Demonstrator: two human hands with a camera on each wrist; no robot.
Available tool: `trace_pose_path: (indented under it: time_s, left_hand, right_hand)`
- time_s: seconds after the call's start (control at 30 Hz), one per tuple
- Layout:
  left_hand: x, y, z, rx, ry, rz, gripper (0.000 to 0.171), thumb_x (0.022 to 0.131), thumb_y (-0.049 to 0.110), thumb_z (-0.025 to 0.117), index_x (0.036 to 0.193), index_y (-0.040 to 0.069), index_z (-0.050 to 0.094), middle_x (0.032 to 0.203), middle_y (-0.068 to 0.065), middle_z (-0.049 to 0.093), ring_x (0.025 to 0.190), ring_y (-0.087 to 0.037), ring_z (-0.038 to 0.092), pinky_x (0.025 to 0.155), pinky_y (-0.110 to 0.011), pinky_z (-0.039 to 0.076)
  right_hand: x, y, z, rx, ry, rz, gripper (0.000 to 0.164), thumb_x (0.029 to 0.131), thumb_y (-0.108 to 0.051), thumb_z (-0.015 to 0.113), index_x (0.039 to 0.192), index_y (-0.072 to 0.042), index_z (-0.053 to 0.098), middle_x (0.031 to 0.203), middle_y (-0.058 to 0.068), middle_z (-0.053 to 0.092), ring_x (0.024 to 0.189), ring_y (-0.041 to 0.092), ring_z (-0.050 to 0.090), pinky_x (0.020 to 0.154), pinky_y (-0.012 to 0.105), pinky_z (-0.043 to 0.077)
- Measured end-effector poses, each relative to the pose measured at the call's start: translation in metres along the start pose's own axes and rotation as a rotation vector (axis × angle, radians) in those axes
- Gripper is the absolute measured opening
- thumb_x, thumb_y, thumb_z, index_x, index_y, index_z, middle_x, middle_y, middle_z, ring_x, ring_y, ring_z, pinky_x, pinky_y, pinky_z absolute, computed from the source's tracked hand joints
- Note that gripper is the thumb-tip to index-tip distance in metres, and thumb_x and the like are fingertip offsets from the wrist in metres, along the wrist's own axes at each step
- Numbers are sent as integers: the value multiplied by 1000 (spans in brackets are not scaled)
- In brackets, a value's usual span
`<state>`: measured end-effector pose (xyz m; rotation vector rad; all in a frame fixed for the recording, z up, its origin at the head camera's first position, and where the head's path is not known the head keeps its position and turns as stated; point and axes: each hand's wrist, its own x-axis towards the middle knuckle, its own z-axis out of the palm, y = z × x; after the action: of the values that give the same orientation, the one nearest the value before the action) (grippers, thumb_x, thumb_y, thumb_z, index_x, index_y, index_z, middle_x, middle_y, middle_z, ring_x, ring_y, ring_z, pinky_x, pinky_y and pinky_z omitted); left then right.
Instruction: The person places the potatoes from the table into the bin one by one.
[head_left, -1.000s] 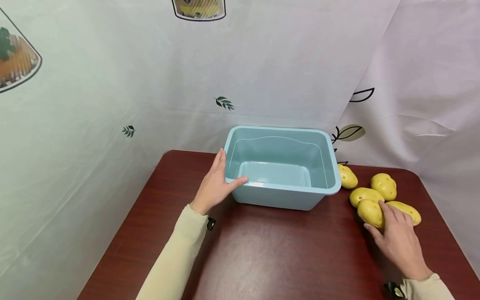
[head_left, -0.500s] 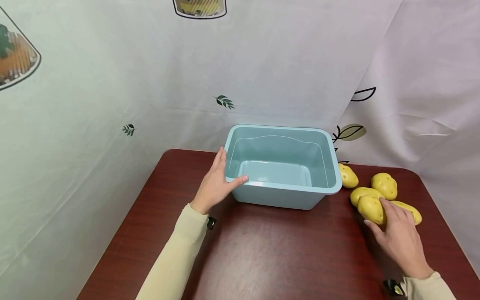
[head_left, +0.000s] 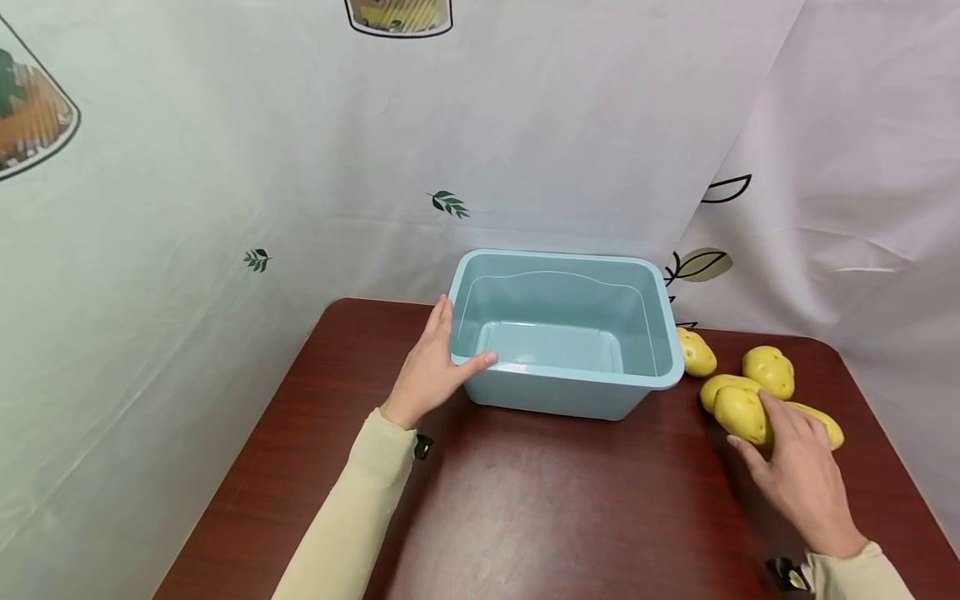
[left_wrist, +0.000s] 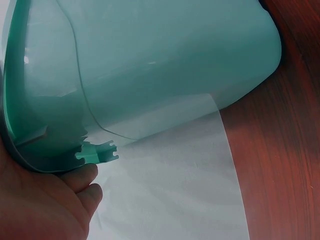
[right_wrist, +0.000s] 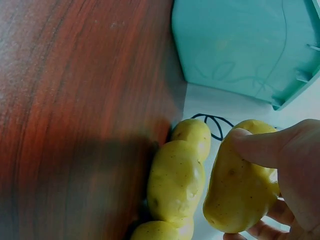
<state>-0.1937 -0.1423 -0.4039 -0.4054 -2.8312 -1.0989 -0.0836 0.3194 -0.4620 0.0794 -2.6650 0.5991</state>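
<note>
A pale blue plastic bin (head_left: 555,393) stands on the table with its open top up. My left hand (head_left: 427,371) grips its near left corner, the thumb over the front rim and the fingers along the outside of the left wall. In the left wrist view, two fingertips (left_wrist: 90,195) show just under the rim. On the right, my right hand (head_left: 802,475) holds a yellow potato (head_left: 741,414) between thumb and fingers. The right wrist view shows this potato (right_wrist: 240,185) raised off the table, beside the row of other potatoes (right_wrist: 175,180).
Several more potatoes lie right of the bin: one potato (head_left: 696,353) by its wall, another potato (head_left: 768,372) farther back, and a long potato (head_left: 821,423) partly behind my right hand. The dark red wooden table (head_left: 555,508) meets a white printed curtain (head_left: 585,125) at the back.
My right hand has lifted the potato slightly, so it now covers more of the potato behind it. The left hand and the bin stay as they were.
</note>
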Motion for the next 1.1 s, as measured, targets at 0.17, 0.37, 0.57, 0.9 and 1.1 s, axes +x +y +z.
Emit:
trace_pose_path:
  time_s: [0.17,0.37,0.57,0.9,1.1]
  left_hand:
    - [-1,0,-1,-4,1,-1,118,83,78,58,161,7,6,169,3,-1,151,-22,24,113,-49,34]
    - [-1,-1,0,-7,1,-2,117,84,78,58,161,7,7,169,3,0,151,-23,24,113,-50,35]
    - [-1,-1,0,-6,0,-2,117,83,78,58,161,7,7,169,3,0,151,-22,24,113,-50,34]
    - [-1,-1,0,-2,0,-4,117,83,78,58,162,8,6,169,4,0,150,-23,25,112,-51,35]
    - [0,-1,1,-10,0,-4,117,83,78,58,162,9,6,169,4,-1,150,-23,24,112,-51,35]
  right_hand:
    - [2,-2,-1,16,25,-12,82,76,-1,83,147,7,42,129,40,50,119,58,37,100,68,28]
    - [4,-6,-4,29,56,-29,83,74,0,83,147,6,43,129,39,51,118,56,38,97,67,30]
    - [6,-8,-7,39,67,-38,82,75,0,83,147,5,43,130,38,51,118,57,38,97,67,30]
    - [11,-12,-8,41,92,-59,82,73,1,84,145,6,45,127,39,53,115,57,40,95,67,31]
    - [13,-13,-9,47,102,-82,81,72,2,84,144,6,46,126,39,53,114,57,41,96,66,31]
